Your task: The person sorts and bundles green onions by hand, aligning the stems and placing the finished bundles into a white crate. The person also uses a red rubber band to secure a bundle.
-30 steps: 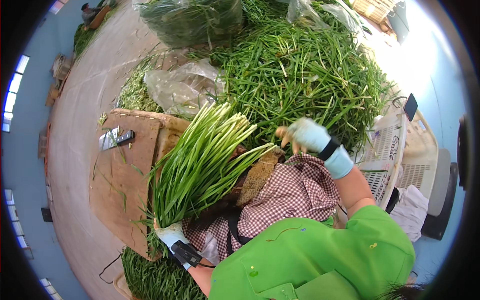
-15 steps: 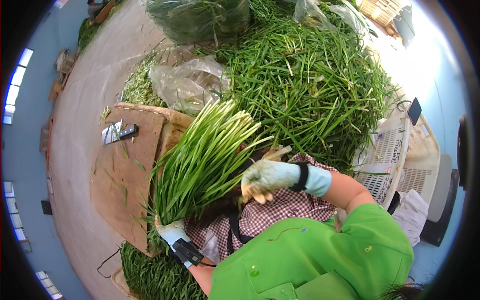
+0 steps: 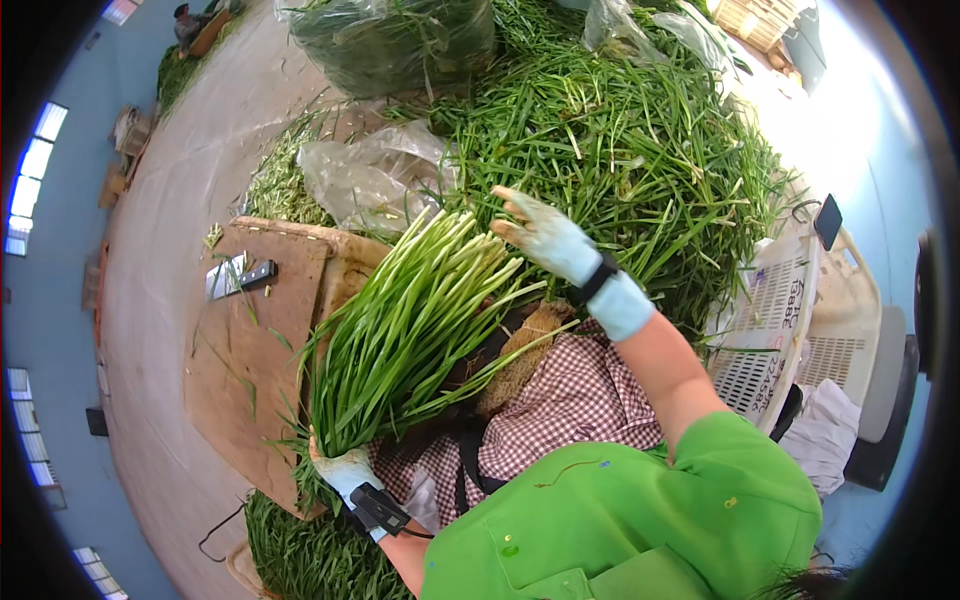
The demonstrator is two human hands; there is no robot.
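Note:
My left hand (image 3: pixel 348 472), in a light blue glove, is closed around the leafy end of a large bunch of garlic chives (image 3: pixel 410 330). The pale stem ends fan out away from me, over my lap and beside the wooden board (image 3: pixel 260 350). My right hand (image 3: pixel 540 235), gloved too, is empty with its fingers apart. It hovers at the near edge of a big heap of loose chives (image 3: pixel 620 150). On the board lies a wide-bladed knife with a black handle (image 3: pixel 262 272).
A clear plastic bag (image 3: pixel 375 170) lies beyond the board, near pale trimmings (image 3: pixel 285 175). Further off stands a bagged bale of greens (image 3: pixel 395 45). White plastic crates (image 3: pixel 770 330) stand on my right. More chives (image 3: pixel 315 550) lie at the lower left. Another person (image 3: pixel 188 25) is far off.
My right hand has moved away from the bunch, forward to the heap, and its fingers have spread. My left hand keeps its hold, almost unmoved.

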